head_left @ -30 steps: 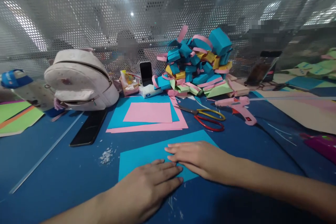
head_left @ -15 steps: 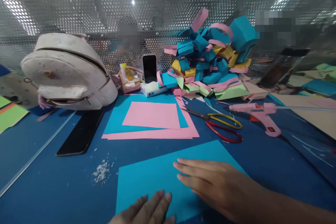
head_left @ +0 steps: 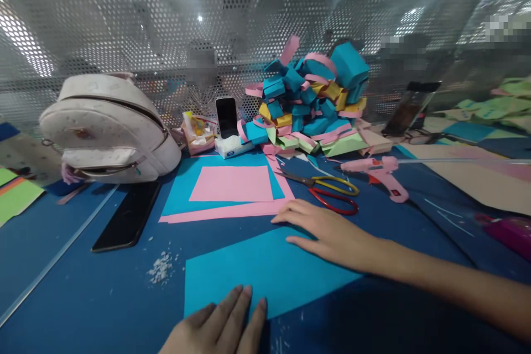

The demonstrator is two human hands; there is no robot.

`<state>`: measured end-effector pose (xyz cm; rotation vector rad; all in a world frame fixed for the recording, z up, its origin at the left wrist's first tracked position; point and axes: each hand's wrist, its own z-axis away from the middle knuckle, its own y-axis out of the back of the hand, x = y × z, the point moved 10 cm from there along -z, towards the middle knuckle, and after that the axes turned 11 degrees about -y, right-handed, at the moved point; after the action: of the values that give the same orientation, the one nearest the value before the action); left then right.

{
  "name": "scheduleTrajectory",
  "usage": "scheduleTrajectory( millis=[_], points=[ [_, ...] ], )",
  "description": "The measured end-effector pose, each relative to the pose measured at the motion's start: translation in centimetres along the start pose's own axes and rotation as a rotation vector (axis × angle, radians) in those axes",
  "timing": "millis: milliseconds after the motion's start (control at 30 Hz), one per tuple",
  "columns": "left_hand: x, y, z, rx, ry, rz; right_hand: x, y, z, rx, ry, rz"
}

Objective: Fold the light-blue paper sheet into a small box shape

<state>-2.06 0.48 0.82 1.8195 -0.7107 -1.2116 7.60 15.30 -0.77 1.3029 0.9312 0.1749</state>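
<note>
A blue sheet of paper (head_left: 244,265) lies at an angle on the dark blue table, close in front of me. Over its near left edge my left hand (head_left: 224,321) rests, fingers stretched out and pointing away. My right hand (head_left: 327,232) is at the sheet's far right edge, fingers extended and thumb apart, partly over the paper. Neither hand grips anything. Just beyond my right hand lie scissors (head_left: 332,191) with one yellow and one red handle. Pink and blue sheets are stacked farther back, a smaller pink sheet (head_left: 232,183) on top.
A pink glue gun (head_left: 381,174) lies right of the scissors. At the back stands a heap of folded paper pieces (head_left: 307,105). On the left are a white backpack (head_left: 108,127), a black phone (head_left: 126,215) and paper scraps (head_left: 161,267). A dark bottle (head_left: 409,109) leans at right.
My right hand has moved away from me, from the middle of the blue sheet to its far right edge. My left hand stays near the near left edge. The view has turned slightly right.
</note>
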Motion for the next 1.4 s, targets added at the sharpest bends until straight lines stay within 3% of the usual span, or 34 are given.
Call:
scheduleTrajectory(
  millis=[233,433,700,833,967,1033,1167,1400],
  points=[
    [-0.3,2.3,-0.6,0.13,-0.071,0.018,0.7,0.8,-0.2,0.036,0.005,-0.262],
    [0.2,2.4,0.2,0.14,-0.208,0.029,1.9,0.2,-0.8,-0.139,-0.133,-0.734],
    [0.1,2.6,-0.1,0.146,-0.223,0.033,1.0,0.2,-0.2,-0.137,-0.115,-0.711],
    [-1.7,2.3,-0.8,0.174,-0.004,0.202,0.6,0.9,0.0,-0.103,-0.059,-0.641],
    [-5.0,2.0,-1.3,0.241,0.259,0.347,-0.6,0.8,0.9,-0.165,0.003,-0.469],
    [-6.3,1.9,-1.8,0.24,0.306,0.333,-1.7,1.1,1.6,-0.152,0.065,-0.354],
    [-8.5,-0.8,-2.2,0.111,0.471,0.53,-3.2,1.9,2.7,-0.045,0.139,-0.161],
    [-9.1,-3.0,-0.8,0.148,0.664,0.727,-3.2,2.7,2.7,0.042,0.125,-0.17]
  ],
)
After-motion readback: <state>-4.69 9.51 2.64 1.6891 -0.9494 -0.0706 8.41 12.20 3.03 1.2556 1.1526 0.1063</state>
